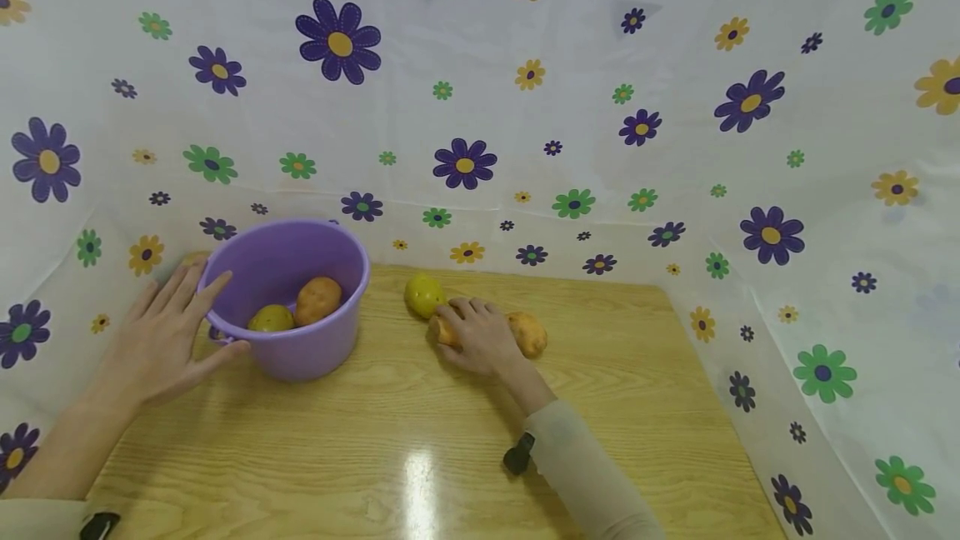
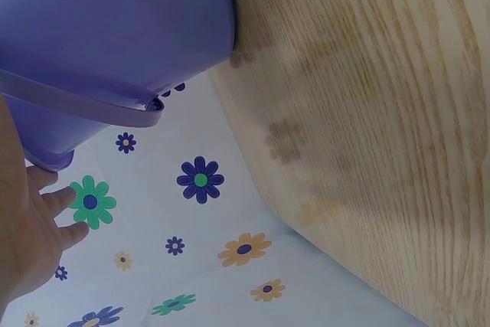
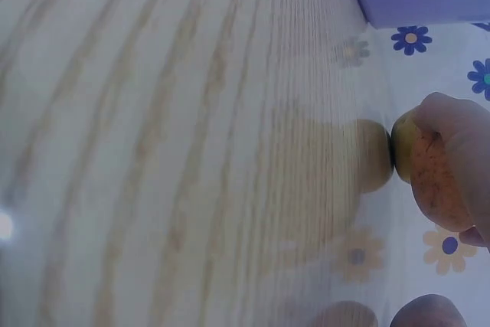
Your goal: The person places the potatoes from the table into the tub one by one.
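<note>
1. Standing on the left half of the wooden table (image 1: 615,407), a purple bucket (image 1: 300,340) holds two items: a brownish potato (image 1: 318,299) and a greenish-yellow fruit (image 1: 270,319) beside it. A white cloth printed with flowers (image 1: 675,173) rises behind and to both sides of the table.
2. A yellow round fruit (image 1: 423,294) lies on the table just right of the bucket, touching or nearly touching the tips of the right hand (image 1: 480,338). A second potato (image 1: 531,333) lies just beside that hand on its right side.
3. The right hand lies palm-down over a third potato (image 1: 439,330), its fingers curled over the top. Only the left end of this potato shows in the head view; the hand covers the rest.
4. The left hand (image 1: 168,336) rests against the outer left wall of the bucket with fingers straight and spread wide, thumb near the bucket's base. It holds nothing.
5. The right wrist view shows what the head view hides: the gripped potato (image 3: 436,181) has speckled brown skin, sits low on the table surface, and the yellow fruit (image 3: 404,147) lies directly behind it.
6. The left wrist view shows the bucket's wall (image 2: 115,28) from below, its thin handle (image 2: 84,101) hanging down against the side, and the left fingertips (image 2: 65,201) extended just beside the bucket's base.
</note>
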Motion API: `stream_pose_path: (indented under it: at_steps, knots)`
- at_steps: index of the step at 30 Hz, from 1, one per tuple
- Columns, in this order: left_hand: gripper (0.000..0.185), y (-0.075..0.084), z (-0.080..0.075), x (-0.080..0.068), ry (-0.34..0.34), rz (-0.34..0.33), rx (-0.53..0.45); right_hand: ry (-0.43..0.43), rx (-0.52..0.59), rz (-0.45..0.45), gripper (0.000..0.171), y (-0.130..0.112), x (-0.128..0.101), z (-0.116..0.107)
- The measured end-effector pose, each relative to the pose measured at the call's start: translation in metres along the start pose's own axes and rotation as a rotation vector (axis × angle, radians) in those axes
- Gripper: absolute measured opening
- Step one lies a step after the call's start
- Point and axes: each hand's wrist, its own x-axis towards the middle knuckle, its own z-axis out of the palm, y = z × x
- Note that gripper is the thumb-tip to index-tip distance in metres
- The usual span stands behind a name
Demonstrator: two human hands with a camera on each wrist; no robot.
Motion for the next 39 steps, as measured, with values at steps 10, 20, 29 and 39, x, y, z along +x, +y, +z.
stream_pose_path:
  at_steps: [10,20,29,39]
  knots:
    - [0.1,0.0,0.0,0.001,-0.01,-0.004,-0.004,0.024,0.007,0.012,0.065,-0.005,0.003,-0.002]
    - [0.1,0.002,0.0,0.001,-0.001,0.0,-0.014,0.055,0.013,0.021,0.064,-0.01,0.007,-0.003]
    - [0.1,0.003,0.0,0.001,-0.002,0.001,-0.016,0.124,0.081,0.06,0.064,-0.015,0.012,-0.008]
    - [0.099,0.0,0.002,0.001,0.016,0.005,-0.023,0.148,0.152,0.08,0.065,-0.022,0.018,-0.016]
